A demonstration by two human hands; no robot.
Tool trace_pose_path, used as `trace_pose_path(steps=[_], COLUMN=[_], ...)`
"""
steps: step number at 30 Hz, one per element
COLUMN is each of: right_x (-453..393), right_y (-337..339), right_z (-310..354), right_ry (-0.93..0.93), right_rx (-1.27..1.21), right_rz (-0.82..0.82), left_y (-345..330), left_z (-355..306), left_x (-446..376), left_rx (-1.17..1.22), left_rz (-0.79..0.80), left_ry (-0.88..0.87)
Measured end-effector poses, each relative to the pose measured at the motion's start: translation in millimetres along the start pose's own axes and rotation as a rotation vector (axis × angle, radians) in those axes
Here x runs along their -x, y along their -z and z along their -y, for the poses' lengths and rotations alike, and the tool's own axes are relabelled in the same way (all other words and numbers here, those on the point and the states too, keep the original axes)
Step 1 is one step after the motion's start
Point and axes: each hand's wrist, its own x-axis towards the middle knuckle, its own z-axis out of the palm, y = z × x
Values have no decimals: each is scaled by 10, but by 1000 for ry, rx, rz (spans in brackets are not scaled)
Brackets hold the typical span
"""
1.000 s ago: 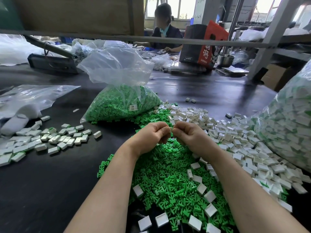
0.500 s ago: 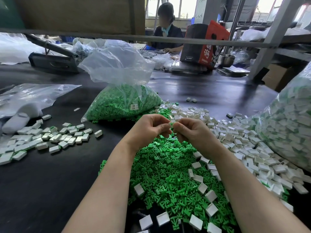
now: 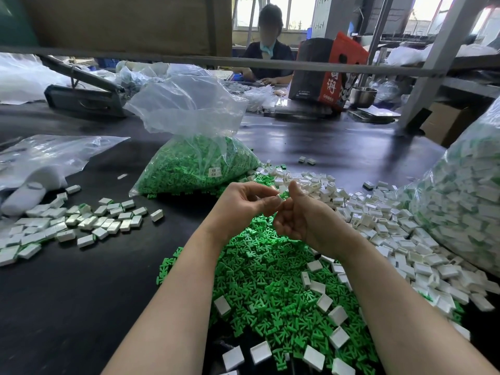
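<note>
My left hand (image 3: 244,205) and my right hand (image 3: 303,216) meet above a heap of small green plastic clips (image 3: 270,288). Between their fingertips they pinch one small piece, a white shell with a green clip (image 3: 282,196) in it. The left fingers are curled on its white end; the right thumb stands up beside the green end. Loose white shells (image 3: 384,226) spread to the right of the green heap. A pile of joined white-and-green pieces (image 3: 67,223) lies at the left on the black table (image 3: 67,293).
An open clear bag of green clips (image 3: 197,163) stands behind my hands. A large bag of white pieces (image 3: 465,207) bulges at the right edge. Flat plastic bags (image 3: 40,155) lie far left. A person sits at the far side behind a metal rail (image 3: 243,62).
Both hands have risen slightly and turned. The right palm now faces up with its thumb raised, and the pinched white-and-green piece shows between the fingertips.
</note>
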Motion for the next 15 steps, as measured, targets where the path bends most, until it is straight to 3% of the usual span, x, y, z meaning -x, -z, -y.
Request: trace_pose_path(steps=[15], right_x=[5], right_y=[-12], right_z=[-84], right_ry=[26], right_rx=[-192], right_rz=[-13], left_y=[-8], left_z=[-29], left_x=[-26], left_rx=[-182], left_rz=[1], left_ry=[-86])
